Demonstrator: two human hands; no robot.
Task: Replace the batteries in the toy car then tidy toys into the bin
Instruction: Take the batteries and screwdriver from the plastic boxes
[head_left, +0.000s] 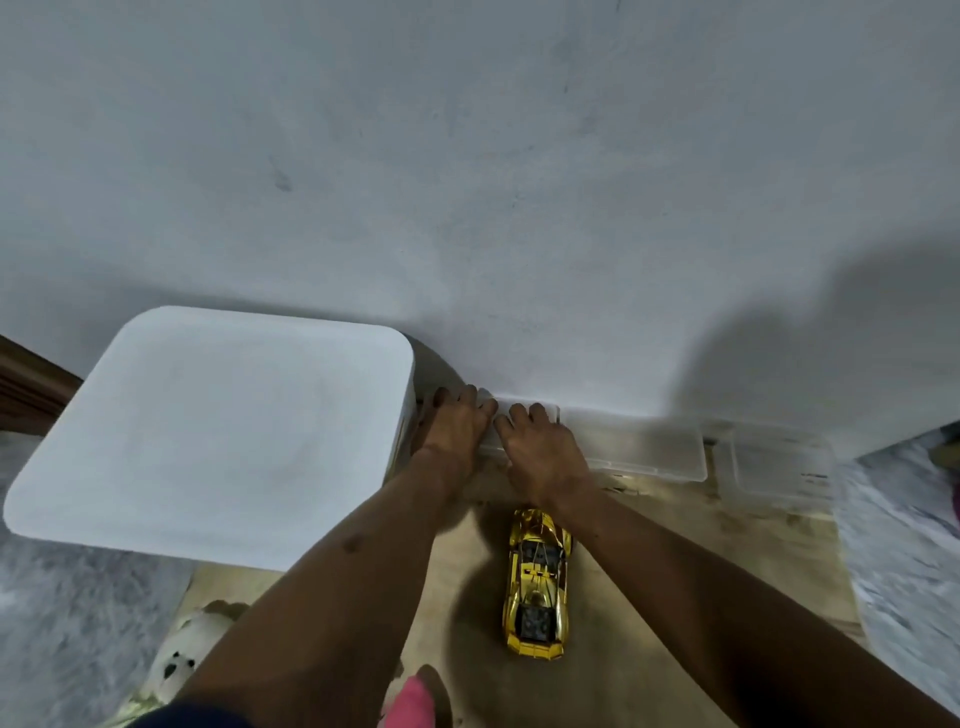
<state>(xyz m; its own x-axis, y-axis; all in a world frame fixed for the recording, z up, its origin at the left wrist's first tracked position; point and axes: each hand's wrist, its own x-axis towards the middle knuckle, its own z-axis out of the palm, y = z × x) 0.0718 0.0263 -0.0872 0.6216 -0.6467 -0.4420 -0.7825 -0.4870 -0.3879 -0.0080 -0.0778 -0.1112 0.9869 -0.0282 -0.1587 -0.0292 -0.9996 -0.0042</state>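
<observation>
Figure: item counts, placed from the car.
- One gold car (537, 577).
- Two hands, left (457, 428) and right (540, 452), just beyond it.
- One white bin (208, 431), to its left.
- Apparently two clear boxes (639, 447) (779, 462), beyond it and to its right.
- One plush toy (182, 654), to its near left.

Nothing legible out here: no word, number or brand reads on the gold toy car (537, 577) or the white bin (208, 431), and the dark marks on the clear plastic box (779, 467) are too blurred to make out.
</observation>
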